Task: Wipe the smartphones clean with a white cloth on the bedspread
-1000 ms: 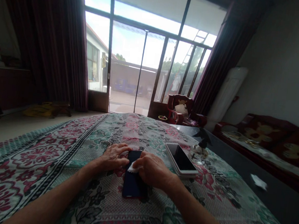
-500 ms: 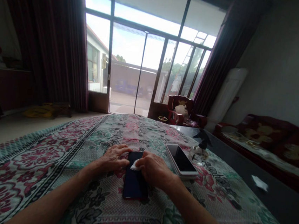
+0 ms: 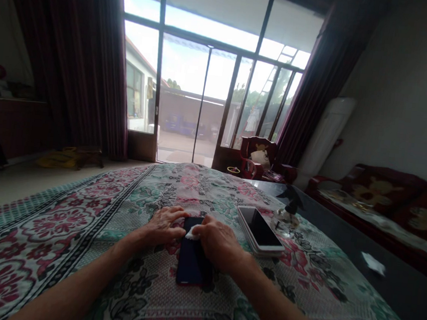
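Note:
A dark smartphone (image 3: 193, 263) lies flat, screen up, on the patterned tablecloth (image 3: 118, 284). My right hand (image 3: 221, 241) is closed, pinching a crumpled white tissue (image 3: 193, 232) against the upper part of the screen. My left hand (image 3: 165, 226) rests on the cloth with fingers stretched out; its thumb and fingertips reach the phone's upper left edge. Right of my right hand lies a white smartphone (image 3: 261, 230) with a dark screen, apparently stacked on another flat pale thing. The right hand covers part of the dark phone's right side.
Beyond the white phone stands a clear bottle with a black top (image 3: 286, 220). A white piece of paper (image 3: 373, 264) lies on the dark tabletop (image 3: 393, 293) at right. A wooden armchair (image 3: 259, 157) and a sofa (image 3: 383, 196) stand farther off, near the glass doors.
My right hand has shifted slightly left over the screen with the tissue. The left hand keeps its place at the phone's edge. The whole view has moved a little.

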Available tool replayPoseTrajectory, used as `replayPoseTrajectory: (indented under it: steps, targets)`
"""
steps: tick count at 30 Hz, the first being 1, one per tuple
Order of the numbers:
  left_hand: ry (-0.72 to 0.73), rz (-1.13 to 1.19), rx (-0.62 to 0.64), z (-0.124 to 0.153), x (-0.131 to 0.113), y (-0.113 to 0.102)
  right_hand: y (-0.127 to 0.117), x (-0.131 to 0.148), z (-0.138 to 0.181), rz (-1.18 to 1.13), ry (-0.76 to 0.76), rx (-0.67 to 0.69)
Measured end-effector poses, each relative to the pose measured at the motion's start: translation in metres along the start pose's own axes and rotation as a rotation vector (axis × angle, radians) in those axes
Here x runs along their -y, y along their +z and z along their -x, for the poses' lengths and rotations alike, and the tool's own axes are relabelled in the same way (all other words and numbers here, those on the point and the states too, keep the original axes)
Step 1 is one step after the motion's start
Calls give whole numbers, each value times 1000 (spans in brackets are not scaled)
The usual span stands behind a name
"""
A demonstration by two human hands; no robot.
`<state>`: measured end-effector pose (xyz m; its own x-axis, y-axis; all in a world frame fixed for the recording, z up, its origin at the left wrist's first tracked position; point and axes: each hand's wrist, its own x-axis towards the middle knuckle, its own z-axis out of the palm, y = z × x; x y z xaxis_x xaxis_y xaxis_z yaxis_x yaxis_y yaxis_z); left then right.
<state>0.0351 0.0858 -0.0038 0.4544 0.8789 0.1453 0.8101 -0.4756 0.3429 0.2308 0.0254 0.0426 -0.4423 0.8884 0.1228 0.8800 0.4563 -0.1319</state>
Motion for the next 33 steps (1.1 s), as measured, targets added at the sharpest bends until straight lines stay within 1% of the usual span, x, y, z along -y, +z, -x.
replayPoseTrajectory:
  steps: [3,6,8,12,15,19,25,30,33]
  targets:
    - [-1,-5,5,-1,1,1,7,7,-8,103,34,-43]
    - [10,-3,6,-1,3,2,7,13,-12,146,0,-71]
    - [0,-5,9,-1,3,2,2,15,-10,128,-38,-38]
    - [-12,-1,23,-1,2,1,-11,13,0,62,-70,96]
    - [-8,8,29,0,1,-1,-17,11,7,35,-56,129]
    - [-24,18,54,1,-3,-4,-12,8,5,34,-15,67]
    - [-37,-14,98,5,-8,-11,5,4,-7,109,-26,-39]
    - [-37,-12,131,7,-12,-16,10,1,-17,141,1,-70]
    - [-41,-6,147,6,-9,-15,12,-1,-22,117,7,-59]
